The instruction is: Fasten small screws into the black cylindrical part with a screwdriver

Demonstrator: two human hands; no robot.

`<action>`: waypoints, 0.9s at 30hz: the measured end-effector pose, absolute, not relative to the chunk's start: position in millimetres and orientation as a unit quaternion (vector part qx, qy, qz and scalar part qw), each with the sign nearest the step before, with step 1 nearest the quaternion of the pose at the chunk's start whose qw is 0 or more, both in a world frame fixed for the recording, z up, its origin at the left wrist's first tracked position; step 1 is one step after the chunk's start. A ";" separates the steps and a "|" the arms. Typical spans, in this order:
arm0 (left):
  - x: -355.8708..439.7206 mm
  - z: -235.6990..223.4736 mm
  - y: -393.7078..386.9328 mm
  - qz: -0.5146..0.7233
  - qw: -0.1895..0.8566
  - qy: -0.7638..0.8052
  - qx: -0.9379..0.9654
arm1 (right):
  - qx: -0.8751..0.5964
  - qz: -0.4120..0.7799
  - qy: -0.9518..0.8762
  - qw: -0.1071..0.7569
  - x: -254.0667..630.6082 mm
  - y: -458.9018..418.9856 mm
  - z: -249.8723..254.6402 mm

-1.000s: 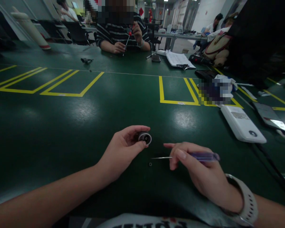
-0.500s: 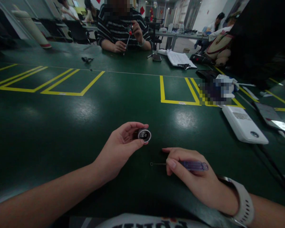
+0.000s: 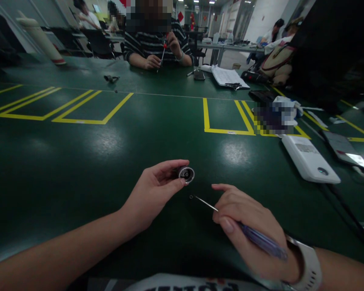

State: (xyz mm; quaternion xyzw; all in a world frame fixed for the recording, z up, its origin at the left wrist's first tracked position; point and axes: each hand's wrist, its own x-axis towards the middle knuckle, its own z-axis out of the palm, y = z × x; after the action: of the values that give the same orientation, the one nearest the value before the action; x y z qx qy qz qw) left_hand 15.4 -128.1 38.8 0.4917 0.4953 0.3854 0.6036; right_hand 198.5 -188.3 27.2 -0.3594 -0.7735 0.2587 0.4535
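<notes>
My left hand (image 3: 151, 192) is closed around a small round metal part (image 3: 191, 180), gripping it between thumb and fingers. Its open end, with a bright rim and a dark inside, faces up toward me. To the right, my right hand (image 3: 251, 222) grips a screwdriver (image 3: 263, 241) with a clear purple handle, its index finger stretched forward. The thin shaft points up and left, below the metal part and apart from it. A tiny dark ring (image 3: 191, 197) is at the screwdriver's tip; whether it sits on the tip or lies on the table, I cannot tell.
The green table (image 3: 157, 133) carries yellow tape outlines (image 3: 230, 131). At right lie a white power-bank-like device (image 3: 309, 157) and a phone (image 3: 346, 147). Across the table a person in a striped top (image 3: 157, 42) holds a red-handled screwdriver (image 3: 164, 45) near a clipboard (image 3: 229, 76).
My right hand has turned the screwdriver from nearly level to a slant, handle lowered toward me and tip raised toward the metal part. My left hand has barely moved.
</notes>
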 end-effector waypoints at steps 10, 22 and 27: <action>15.3 38.7 -127.7 0.407 0.627 0.455 0.484 | -0.476 0.349 -0.687 0.424 196.6 -176.5 20.3; 13.4 40.0 -127.9 0.385 0.668 0.459 0.442 | -0.554 0.384 -0.624 0.396 194.0 -175.6 26.0; 15.2 41.7 -128.4 0.405 0.676 0.445 0.427 | -0.565 0.447 -0.587 0.369 196.5 -174.5 32.7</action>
State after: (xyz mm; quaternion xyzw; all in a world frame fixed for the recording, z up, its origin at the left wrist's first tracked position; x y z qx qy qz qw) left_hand 15.2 -128.4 41.7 0.4266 0.4445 0.4049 0.6756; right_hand 196.5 -174.5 32.7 -0.5650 -0.5870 0.4473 0.3689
